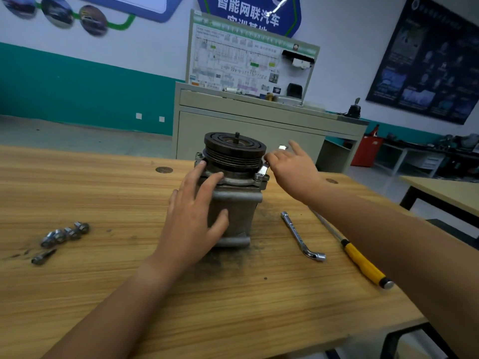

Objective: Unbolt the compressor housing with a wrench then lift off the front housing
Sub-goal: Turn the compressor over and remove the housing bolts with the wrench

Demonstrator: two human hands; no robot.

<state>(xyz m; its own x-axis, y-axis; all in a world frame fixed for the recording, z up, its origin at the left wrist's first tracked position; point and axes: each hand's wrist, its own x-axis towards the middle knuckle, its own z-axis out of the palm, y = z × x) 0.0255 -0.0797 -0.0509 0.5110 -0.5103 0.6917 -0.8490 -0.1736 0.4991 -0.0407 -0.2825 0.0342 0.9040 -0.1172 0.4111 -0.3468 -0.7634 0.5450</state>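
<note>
A grey metal compressor (234, 200) stands upright on the wooden bench (108, 288), its dark grooved pulley (234, 151) on top. Bolt heads stick up at the flange, one at the right (259, 176) and one at the left (199, 155). My left hand (193, 216) presses flat against the compressor's left side, fingers spread, thumb on the front. My right hand (293, 168) grips a small shiny wrench (267, 165) whose lower end sits at the right bolt; the upper end pokes out past my fingers.
Several removed bolts (64, 234) lie at the left of the bench. An L-shaped socket wrench (302, 237) and a yellow-handled screwdriver (363, 263) lie to the right of the compressor. A grey cabinet (246, 130) with a display board stands behind the bench.
</note>
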